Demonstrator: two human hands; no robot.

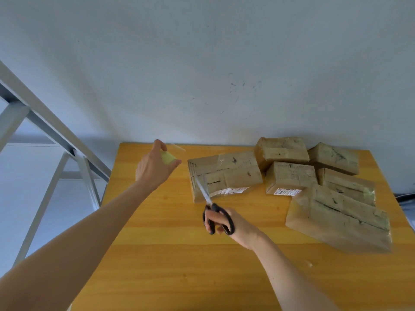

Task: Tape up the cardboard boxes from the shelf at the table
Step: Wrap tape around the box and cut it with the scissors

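Note:
My left hand point(155, 167) is raised over the far left of the orange table point(170, 261) and grips a yellowish roll of clear tape point(168, 157), from which a short loose strip sticks out to the right. My right hand point(231, 223) holds black-handled scissors point(213, 209) by the loops, their blades pointing up-left over the left end of a flat cardboard box point(224, 173). That box lies just right of the tape roll and carries a white label on its near side.
Several more taped cardboard boxes point(289, 178) are piled at the table's far right, the nearest one point(341, 218) wrapped in loose clear film. A grey metal shelf frame point(45, 131) stands to the left. A white wall runs behind the table.

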